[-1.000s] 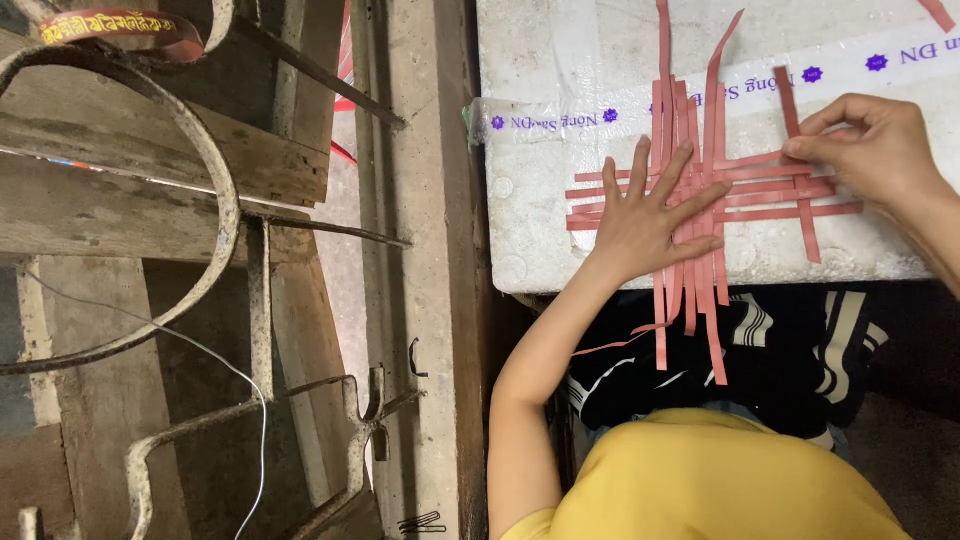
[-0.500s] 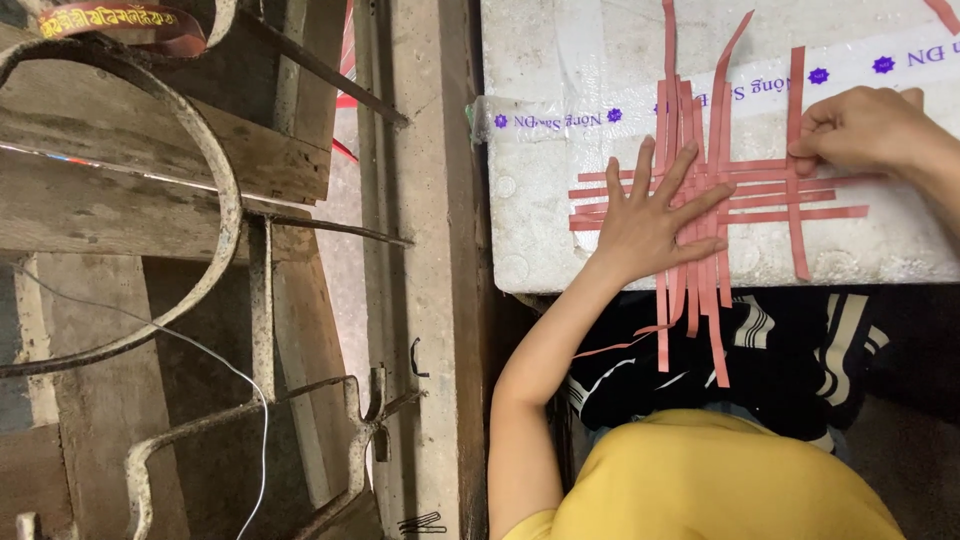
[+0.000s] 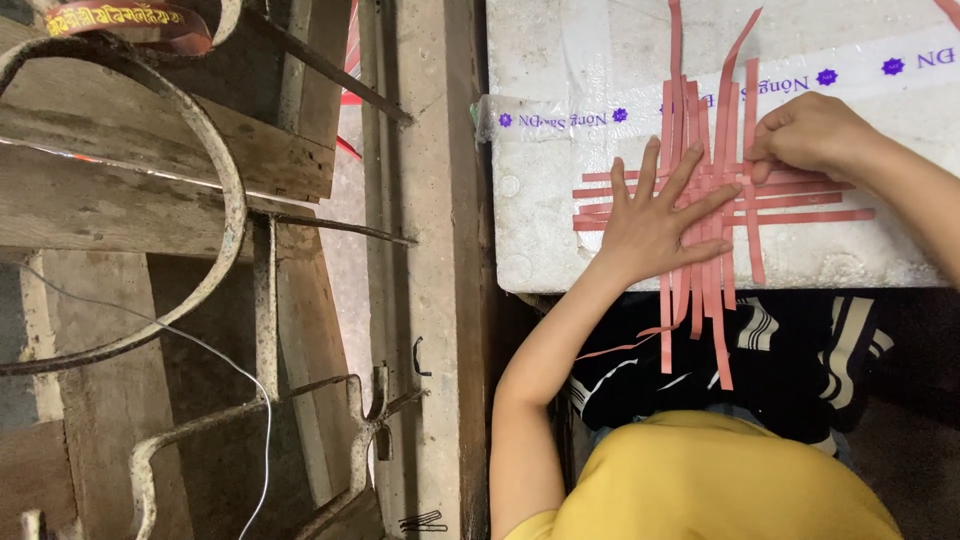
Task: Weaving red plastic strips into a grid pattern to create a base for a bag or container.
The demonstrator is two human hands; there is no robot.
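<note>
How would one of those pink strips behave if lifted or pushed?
Likely floppy: the pink strips droop off the foam box edge. Probably light and apt to slide, since the left hand lies flat on them while the right hand works one.

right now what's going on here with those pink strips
A person in a yellow top is weaving thin pink strips into a flat crossed mat on a white foam board. The left hand lies flat with fingers spread, pinning the crossing. The right hand pinches one upright strip at the mat's right side. Several strip ends hang off the board's near edge.
</note>
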